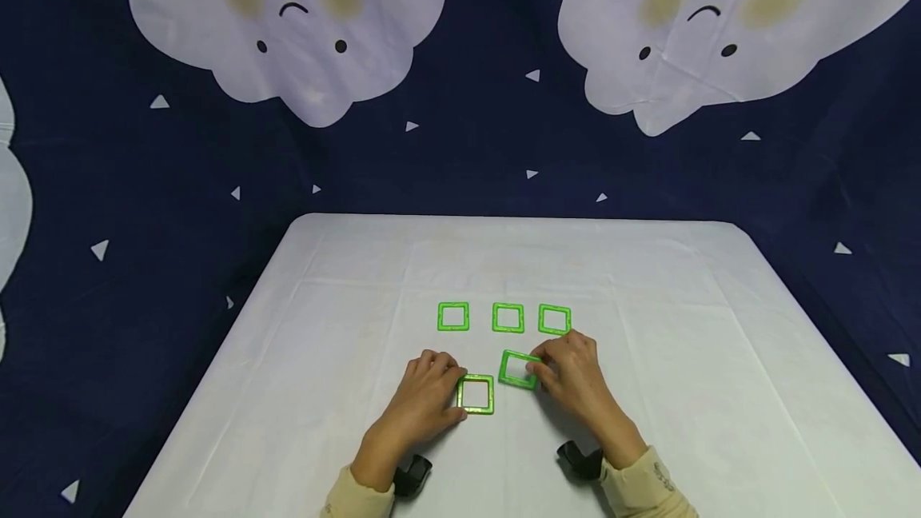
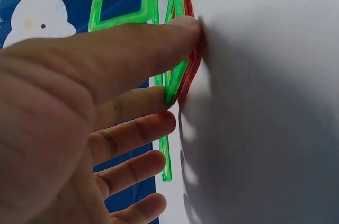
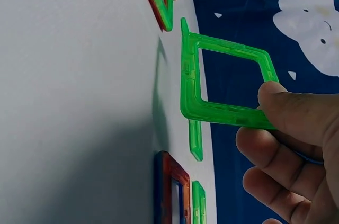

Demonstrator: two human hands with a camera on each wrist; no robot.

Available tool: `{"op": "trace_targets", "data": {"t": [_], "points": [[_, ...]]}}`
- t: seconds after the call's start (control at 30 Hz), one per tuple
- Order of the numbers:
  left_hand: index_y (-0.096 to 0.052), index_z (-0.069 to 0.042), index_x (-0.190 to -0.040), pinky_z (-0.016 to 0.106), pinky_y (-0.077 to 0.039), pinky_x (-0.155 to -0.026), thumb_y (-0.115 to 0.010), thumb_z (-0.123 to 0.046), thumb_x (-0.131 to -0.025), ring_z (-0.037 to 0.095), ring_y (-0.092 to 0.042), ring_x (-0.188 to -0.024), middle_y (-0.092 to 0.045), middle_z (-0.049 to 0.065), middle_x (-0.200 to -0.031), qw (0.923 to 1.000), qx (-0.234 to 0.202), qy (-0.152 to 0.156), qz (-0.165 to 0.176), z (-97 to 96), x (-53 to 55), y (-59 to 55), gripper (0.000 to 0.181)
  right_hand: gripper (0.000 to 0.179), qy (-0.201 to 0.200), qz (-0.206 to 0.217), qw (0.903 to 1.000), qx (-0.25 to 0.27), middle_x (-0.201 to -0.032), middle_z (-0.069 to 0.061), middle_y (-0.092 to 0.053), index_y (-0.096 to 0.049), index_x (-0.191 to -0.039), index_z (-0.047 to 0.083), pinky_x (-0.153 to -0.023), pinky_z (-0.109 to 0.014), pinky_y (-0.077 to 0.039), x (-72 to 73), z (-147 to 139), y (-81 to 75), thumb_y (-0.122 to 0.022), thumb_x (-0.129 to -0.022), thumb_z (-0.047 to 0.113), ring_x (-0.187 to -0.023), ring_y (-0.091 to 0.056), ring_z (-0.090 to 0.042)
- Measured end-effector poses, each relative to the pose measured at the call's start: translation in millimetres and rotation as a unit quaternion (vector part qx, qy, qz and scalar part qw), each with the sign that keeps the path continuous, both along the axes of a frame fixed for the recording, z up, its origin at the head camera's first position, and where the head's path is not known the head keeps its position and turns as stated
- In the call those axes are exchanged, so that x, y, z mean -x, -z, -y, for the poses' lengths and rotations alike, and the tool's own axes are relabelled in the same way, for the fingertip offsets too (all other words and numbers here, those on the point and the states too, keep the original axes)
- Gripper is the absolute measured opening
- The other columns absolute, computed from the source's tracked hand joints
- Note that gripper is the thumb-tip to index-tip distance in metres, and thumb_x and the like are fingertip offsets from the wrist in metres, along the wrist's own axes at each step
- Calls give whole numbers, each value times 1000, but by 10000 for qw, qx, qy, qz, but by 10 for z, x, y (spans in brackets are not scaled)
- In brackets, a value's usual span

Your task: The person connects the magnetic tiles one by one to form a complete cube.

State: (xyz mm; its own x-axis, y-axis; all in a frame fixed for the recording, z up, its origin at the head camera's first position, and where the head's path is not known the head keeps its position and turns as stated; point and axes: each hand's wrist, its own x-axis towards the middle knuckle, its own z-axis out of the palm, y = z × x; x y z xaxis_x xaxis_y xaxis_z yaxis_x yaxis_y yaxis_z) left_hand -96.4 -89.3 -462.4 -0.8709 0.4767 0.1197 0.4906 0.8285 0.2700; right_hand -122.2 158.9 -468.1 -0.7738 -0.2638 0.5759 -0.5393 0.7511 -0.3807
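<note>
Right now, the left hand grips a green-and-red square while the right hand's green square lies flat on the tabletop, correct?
No: the right hand holds its green square raised off the tabletop, as the right wrist view shows. The rest stands.

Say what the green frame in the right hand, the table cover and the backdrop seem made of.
Frame: probably plastic, glossy and translucent; lighter and darker bands show within the green, and its edges catch light.
Cover: likely cloth or thin vinyl, I can't tell which; smooth, with faint fold lines.
Backdrop: seemingly printed fabric, mostly matte; it shows soft wrinkles.
</note>
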Motion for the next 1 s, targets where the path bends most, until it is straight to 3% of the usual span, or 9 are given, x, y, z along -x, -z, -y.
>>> {"op": "trace_targets", "data": {"t": [0.67, 1.0], "points": [[-63, -15, -118, 39, -35, -98, -77, -40, -75, 16, -43, -109, -55, -4, -111, 9993, 257, 254, -29, -276, 3, 30, 52, 18, 20, 97, 9998, 194, -70, 3, -66, -71, -75, 13, -84, -46, -37, 40, -6, -13, -84, -64, 9, -73, -49, -11], [-63, -17, -117, 37, -36, -97, -76, -42, -75, 14, -42, -106, -55, -5, -109, 9985, 371, 357, -199, -361, -11, 27, 51, 18, 17, 80, 9998, 175, -70, 3, -66, -71, -77, 13, -85, -46, -37, 41, -2, -22, -84, -65, 9, -74, -50, -11]]}}
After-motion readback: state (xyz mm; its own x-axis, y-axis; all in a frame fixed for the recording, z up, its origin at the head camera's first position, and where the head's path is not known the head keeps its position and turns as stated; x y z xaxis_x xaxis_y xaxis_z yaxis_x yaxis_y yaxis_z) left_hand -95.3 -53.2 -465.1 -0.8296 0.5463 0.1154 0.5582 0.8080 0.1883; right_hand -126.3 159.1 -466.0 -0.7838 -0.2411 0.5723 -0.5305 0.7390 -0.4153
